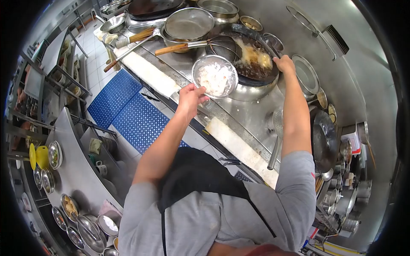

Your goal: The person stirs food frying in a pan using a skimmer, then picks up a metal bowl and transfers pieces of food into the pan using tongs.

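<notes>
My left hand (191,99) grips the near rim of a metal bowl (197,72), thumb over the edge. White, powder-coated pieces (215,78) lie in it. The bowl hangs just in front of a wok (252,81) of dark, bubbling oil, where pale golden pieces (258,57) float. At the wok's right rim, my right hand (285,65) is closed round the end of a long-handled metal utensil (268,48); I cannot make out its head. A wire strainer (223,47) with a wooden handle rests across the wok's left side, behind the bowl.
A metal pot with a round sieve (189,23) and a bamboo brush (139,36) stand left of the wok. A long-handled strainer (276,128) lies at right, near another black wok (324,138). White cloths (147,70) line the stove's front edge. Blue mats (136,115) cover the floor.
</notes>
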`<state>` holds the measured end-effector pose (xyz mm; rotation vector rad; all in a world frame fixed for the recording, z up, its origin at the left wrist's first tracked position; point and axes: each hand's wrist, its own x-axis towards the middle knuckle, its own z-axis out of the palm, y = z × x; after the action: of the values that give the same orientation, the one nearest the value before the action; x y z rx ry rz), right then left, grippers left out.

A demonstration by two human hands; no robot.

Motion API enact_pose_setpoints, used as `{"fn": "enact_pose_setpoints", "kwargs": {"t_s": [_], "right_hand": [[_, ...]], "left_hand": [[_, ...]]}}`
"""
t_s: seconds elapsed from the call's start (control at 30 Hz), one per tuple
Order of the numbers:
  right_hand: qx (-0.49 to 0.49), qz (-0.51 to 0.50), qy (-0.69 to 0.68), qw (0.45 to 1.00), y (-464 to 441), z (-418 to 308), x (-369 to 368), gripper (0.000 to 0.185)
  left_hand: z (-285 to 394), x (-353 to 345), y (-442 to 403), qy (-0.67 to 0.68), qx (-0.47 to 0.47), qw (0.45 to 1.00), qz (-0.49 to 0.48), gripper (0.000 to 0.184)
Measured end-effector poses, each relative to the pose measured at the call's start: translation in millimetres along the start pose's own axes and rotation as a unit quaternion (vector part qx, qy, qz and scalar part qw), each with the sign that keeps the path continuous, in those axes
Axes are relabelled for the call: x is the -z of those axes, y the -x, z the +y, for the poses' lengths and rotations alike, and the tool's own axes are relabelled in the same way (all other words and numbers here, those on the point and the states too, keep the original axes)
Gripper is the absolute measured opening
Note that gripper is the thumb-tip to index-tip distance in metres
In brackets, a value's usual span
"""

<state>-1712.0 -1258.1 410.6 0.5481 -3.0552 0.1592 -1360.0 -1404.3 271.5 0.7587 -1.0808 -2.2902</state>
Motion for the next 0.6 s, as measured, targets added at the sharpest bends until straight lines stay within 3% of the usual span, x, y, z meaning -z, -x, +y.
{"fn": "enact_pose_setpoints", "kwargs": {"t_s": [0.13, 0.2, 0.27, 0.4, 0.6], "right_hand": [[0.011, 0.073, 0.006, 0.997, 36, -1, 25, 0.053], [0.101, 0.124, -0.003, 0.987, 76, -5, 47, 0.050], [0.186, 0.101, 0.000, 0.977, 127, -11, 77, 0.045], [0.299, 0.091, 0.032, 0.950, 207, -25, 109, 0.039], [0.416, 0.148, 0.111, 0.890, 258, -51, 112, 0.031]], "left_hand": [[5, 3, 0, -0.004, -0.013, 1.000, 0.020, 0.004], [7, 13, -3, -0.002, -0.033, 0.999, 0.023, 0.006], [9, 21, -11, -0.004, -0.048, 0.999, 0.019, 0.014], [20, 31, -21, -0.045, -0.066, 0.996, 0.029, 0.018], [33, 26, -10, -0.131, -0.171, 0.975, -0.059, 0.019]]}}
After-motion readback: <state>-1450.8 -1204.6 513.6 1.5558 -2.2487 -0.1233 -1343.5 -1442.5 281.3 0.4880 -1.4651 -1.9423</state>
